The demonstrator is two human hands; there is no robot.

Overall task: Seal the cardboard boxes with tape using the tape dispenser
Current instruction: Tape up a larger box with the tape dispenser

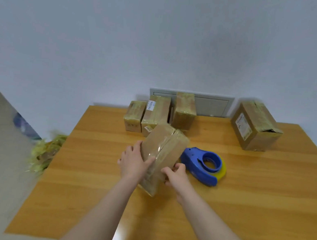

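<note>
Risk: tilted box (166, 148), clasped by left hand (133, 162), corner pinched by right hand (176, 174), may bump adjacent tape dispenser (203, 165).

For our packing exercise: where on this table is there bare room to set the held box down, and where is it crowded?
Bare: the left side of the table, beside the left hand; the near right, in front of the dispenser; the back gap between the three boxes and the big box. Crowded: the centre, around the held box.
</note>
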